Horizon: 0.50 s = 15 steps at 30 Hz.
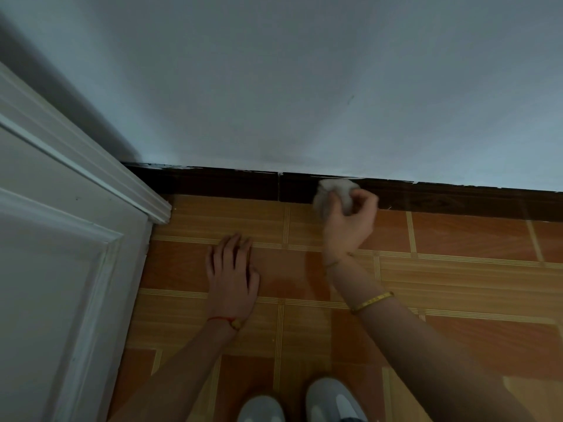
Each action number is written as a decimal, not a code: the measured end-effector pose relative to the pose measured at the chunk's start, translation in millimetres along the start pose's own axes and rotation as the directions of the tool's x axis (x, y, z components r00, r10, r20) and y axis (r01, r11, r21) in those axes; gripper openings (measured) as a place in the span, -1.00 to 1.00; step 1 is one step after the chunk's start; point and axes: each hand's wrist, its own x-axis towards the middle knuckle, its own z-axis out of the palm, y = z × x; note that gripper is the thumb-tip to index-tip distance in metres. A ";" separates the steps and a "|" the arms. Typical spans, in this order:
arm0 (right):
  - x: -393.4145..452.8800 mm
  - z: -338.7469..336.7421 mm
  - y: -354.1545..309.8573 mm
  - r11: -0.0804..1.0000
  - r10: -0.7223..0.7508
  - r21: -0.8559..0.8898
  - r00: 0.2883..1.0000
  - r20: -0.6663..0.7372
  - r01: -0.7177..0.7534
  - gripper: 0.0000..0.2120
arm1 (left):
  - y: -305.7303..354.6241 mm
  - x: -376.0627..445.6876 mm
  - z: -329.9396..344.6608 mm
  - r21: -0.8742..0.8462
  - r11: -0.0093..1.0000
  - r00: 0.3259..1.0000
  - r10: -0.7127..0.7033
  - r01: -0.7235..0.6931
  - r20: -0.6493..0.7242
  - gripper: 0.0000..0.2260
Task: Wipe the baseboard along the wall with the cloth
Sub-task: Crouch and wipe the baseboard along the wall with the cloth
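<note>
A dark brown baseboard [213, 182] runs along the foot of the pale wall [304, 86], from the door frame at left to the right edge. My right hand [350, 219] grips a crumpled white cloth [335, 191] and presses it against the baseboard near its top edge, just right of a vertical joint in the board. My left hand [233, 274] lies flat on the floor, palm down, fingers spread towards the wall, holding nothing.
A white panelled door and frame [70, 239] fill the left side, meeting the baseboard at the corner. The floor [457, 269] is orange-brown tile with pale stripes. Two grey shoe tips [304, 403] show at the bottom edge.
</note>
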 end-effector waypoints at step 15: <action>-13.6 16.8 23.1 0.979 -0.016 -0.197 0.978 0.207 0.057 -0.73 | -0.5 0.1 -0.1 -0.002 1.000 1.000 -0.004 0.004 0.007 -0.56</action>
